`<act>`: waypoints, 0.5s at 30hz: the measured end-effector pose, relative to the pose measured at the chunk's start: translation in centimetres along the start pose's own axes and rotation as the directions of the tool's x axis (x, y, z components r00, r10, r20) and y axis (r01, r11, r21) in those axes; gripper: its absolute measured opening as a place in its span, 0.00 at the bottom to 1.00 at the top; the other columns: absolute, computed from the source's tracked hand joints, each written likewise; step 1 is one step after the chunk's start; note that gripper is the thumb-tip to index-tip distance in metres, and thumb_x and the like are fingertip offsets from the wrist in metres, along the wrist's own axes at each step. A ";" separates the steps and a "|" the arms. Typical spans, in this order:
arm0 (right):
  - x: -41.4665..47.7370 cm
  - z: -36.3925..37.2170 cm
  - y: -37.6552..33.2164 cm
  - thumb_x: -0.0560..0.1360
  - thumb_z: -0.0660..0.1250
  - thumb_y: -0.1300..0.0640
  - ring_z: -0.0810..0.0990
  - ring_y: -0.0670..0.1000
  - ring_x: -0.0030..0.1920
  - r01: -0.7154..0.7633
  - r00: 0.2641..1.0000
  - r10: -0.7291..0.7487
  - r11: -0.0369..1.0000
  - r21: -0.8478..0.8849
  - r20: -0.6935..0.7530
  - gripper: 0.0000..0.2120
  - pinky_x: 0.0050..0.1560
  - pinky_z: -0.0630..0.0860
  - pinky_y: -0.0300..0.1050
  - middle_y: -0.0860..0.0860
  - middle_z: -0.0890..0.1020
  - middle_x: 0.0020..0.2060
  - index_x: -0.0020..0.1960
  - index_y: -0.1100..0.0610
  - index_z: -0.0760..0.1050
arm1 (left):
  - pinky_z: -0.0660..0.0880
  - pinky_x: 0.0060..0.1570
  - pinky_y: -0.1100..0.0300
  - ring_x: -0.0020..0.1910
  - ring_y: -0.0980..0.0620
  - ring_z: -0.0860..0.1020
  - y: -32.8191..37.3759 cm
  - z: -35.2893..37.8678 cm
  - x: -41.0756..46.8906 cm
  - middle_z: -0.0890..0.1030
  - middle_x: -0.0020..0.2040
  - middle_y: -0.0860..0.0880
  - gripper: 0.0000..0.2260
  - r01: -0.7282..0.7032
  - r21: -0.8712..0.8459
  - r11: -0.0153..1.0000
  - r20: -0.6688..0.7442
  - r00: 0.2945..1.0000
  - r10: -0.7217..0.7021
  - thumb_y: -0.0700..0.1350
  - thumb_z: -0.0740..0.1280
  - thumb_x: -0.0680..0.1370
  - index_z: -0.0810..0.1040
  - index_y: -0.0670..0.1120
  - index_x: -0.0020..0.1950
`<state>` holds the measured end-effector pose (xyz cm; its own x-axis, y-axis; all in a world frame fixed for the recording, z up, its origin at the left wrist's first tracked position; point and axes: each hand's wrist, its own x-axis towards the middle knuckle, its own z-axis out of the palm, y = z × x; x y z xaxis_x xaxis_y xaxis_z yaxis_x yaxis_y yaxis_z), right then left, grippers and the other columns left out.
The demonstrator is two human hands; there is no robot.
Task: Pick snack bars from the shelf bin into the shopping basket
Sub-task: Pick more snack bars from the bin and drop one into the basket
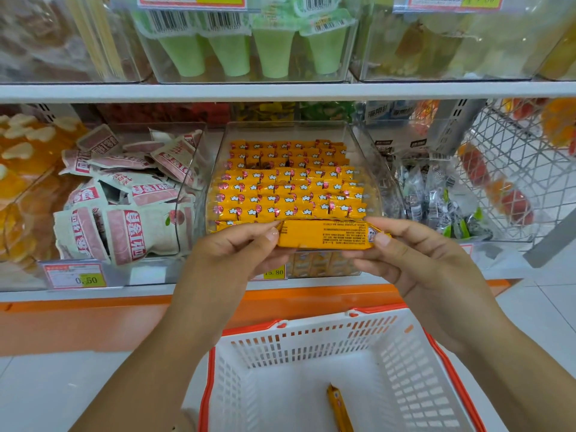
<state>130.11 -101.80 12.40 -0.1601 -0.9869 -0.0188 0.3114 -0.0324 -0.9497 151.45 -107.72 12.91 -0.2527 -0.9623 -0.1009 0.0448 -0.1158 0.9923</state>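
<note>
Both hands meet in front of the shelf, each clamped on one end of a single snack bar (324, 233). The left hand (237, 254) pinches the bar's left end, thumb on top and fingers curled beneath. The right hand (414, 260) pinches the right end the same way. This bar is orange, held level with its printed back toward the camera, just at the front edge of the clear shelf bin (372, 169). Behind it, rows of matching bars (290, 188) fill the bin. Below the hands stands the white shopping basket (311, 336) with an orange rim, and one orange bar (338, 406) lies on its bottom. A yellow price tag (274, 272) shows under the held bar. Left of the bin, pink-and-white packets (124, 213) are heaped in a neighbouring bin; green cups (249, 51) sit on the shelf above.
</note>
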 end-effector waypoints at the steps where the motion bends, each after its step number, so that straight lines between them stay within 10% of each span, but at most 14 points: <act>1: -0.1 0.0 -0.1 0.62 0.72 0.57 0.85 0.60 0.49 -0.007 1.000 0.008 1.000 -0.015 0.028 0.24 0.45 0.81 0.41 0.61 0.85 0.51 0.58 0.60 0.79 | 0.80 0.51 0.60 0.50 0.50 0.85 0.0 -0.2 0.0 0.87 0.49 0.49 0.11 -0.002 0.021 1.000 0.020 1.000 0.001 0.43 0.67 0.76 0.83 0.47 0.57; 15: 0.4 0.0 1.0 0.58 0.81 0.39 0.85 0.63 0.50 -0.010 1.000 0.008 0.996 -0.091 -0.018 0.22 0.48 0.82 0.48 0.62 0.82 0.48 0.38 0.53 0.78 | 0.79 0.42 0.66 0.42 0.51 0.86 -0.4 -0.1 0.2 0.86 0.41 0.51 0.02 -0.057 0.115 0.992 0.005 0.998 0.057 0.42 0.70 0.75 0.79 0.45 0.46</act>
<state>130.31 -102.23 11.43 -0.1746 -0.9841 -0.0322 0.2265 -0.0083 -0.9740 151.46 -107.89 12.48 -0.2543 -0.9661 -0.0442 -0.0521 -0.0319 0.9981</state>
